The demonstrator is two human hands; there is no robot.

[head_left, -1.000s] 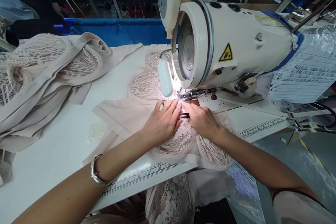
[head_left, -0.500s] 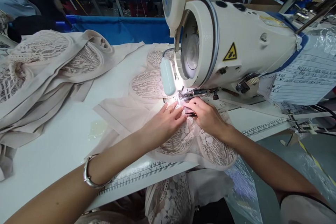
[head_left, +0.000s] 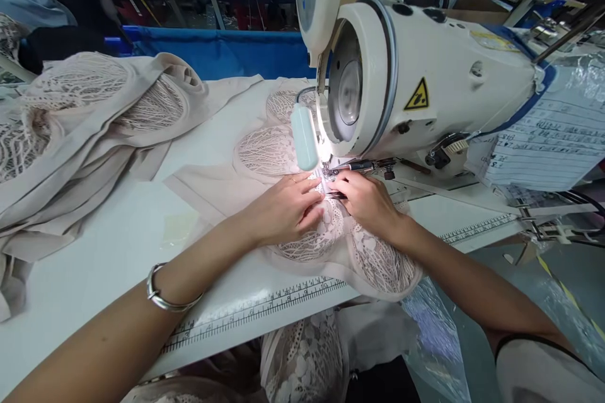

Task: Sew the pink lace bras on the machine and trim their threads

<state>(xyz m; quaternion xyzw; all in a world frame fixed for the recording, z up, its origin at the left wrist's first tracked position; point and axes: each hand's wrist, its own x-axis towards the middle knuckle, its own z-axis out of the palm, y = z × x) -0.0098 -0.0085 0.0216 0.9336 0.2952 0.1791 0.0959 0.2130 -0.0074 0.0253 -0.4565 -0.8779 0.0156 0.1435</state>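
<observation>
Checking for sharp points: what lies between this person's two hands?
In the head view, lace fabric and dark-bladed thread snips lie between the left hand and right hand.

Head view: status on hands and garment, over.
Left hand on lace garment, at sewing machine. Right hand holding dark snips. Lamp close by.

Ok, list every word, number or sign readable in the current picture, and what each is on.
"7", "8": front ruler strip along the table edge; its other figures are unclear.
Yellow warning triangle, no words: sewing machine.
Too small or blurred to read: handwritten sheet, yellow label atop the machine, ruler strip at right.
</observation>
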